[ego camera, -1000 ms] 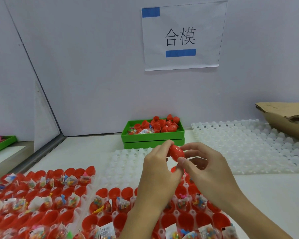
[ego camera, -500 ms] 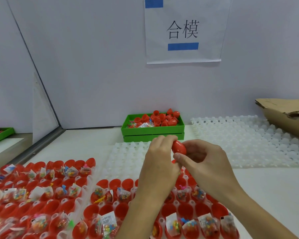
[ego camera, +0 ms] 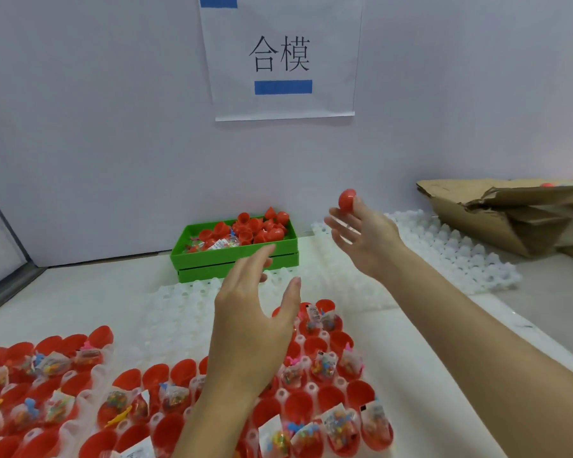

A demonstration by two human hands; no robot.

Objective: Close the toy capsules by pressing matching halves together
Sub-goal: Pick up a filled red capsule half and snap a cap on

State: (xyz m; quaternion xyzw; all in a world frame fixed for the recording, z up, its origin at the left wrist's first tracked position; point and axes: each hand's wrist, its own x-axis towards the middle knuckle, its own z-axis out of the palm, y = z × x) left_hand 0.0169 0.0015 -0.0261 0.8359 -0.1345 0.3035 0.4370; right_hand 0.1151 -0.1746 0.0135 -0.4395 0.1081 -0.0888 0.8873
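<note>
A closed red capsule (ego camera: 347, 200) hangs in the air at the fingertips of my right hand (ego camera: 361, 236), whose fingers are spread and straight; whether they still touch it is unclear. My left hand (ego camera: 255, 315) hovers open with nothing in it, fingers stretched toward the green tray (ego camera: 232, 261), which holds loose red capsule halves (ego camera: 262, 226) and a few toy bags. Below my arms a white tray of open red halves (ego camera: 315, 411) holds small bags of toys. A second such tray (ego camera: 47, 375) lies at the lower left.
Empty white moulded trays lie behind the filled ones (ego camera: 186, 299) and at the right (ego camera: 444, 249). A torn cardboard box (ego camera: 510, 213) sits at the far right. A paper sign (ego camera: 282, 57) hangs on the white wall. A grey partition edge runs at the left.
Both hands pressed the red capsule together before. Now they have parted: my right hand swung up and right with the capsule at its fingertips, and my left hand opened, palm empty.
</note>
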